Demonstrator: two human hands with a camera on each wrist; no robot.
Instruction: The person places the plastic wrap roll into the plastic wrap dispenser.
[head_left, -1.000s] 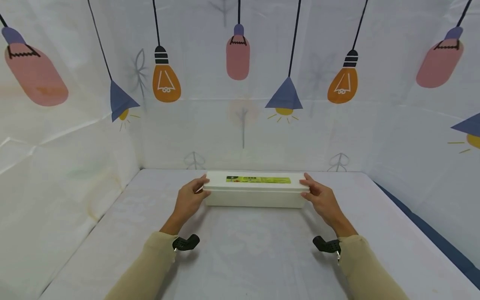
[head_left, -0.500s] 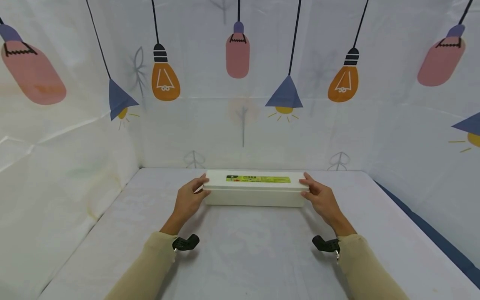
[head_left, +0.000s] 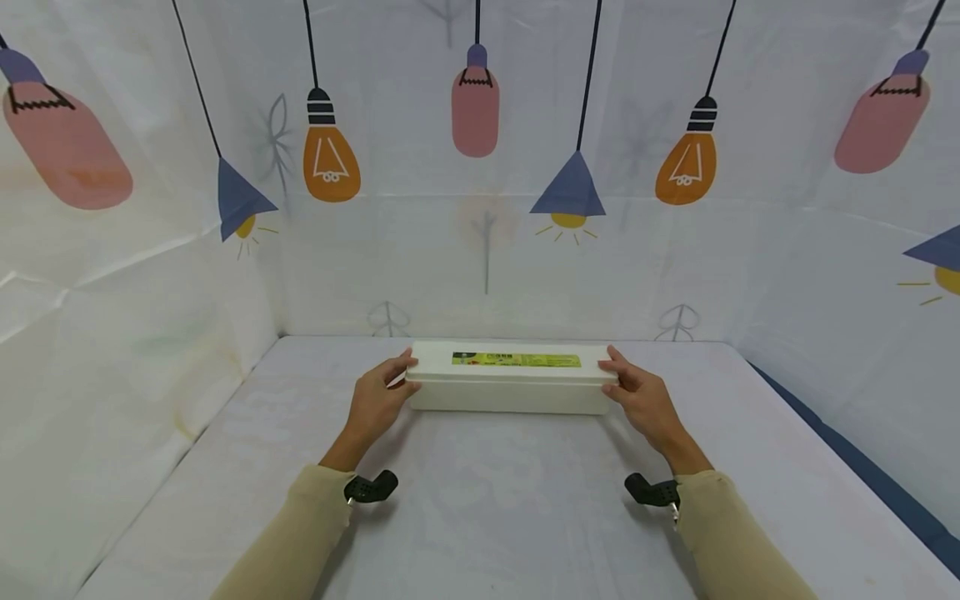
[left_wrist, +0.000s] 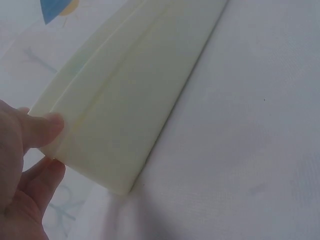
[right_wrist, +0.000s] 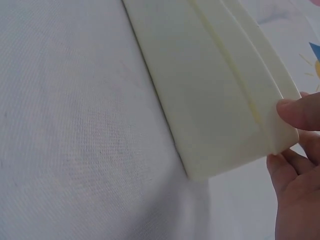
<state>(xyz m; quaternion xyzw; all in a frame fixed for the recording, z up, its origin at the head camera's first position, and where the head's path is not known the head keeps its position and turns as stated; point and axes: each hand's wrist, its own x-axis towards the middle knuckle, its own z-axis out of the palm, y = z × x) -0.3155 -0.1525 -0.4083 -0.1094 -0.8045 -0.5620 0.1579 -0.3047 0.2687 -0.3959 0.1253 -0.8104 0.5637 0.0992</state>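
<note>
A long white lidded box [head_left: 510, 396] rests on the white-covered table, its long side facing me. On its lid is a yellow-green label [head_left: 517, 360] with small print, too fine to read. My left hand [head_left: 378, 400] grips the left end, its thumb on the front corner of the lid and its other fingers at the end face. At the opposite end my right hand [head_left: 647, 404] holds the box the same way. Both wrist views show the thumbs on the lid's rim and fingertips under its edge. The lid sits on the box; its inside is hidden.
The white table cover [head_left: 495, 508] spreads around the box. Behind it stands a white fabric backdrop [head_left: 420, 258] printed with hanging lamps, with side walls left and right. A dark blue strip [head_left: 847, 454] runs along the right table edge. Each wrist wears a black strap mount [head_left: 371, 487].
The view dips very slightly. Both hands and the box keep their places, with the lid still on.
</note>
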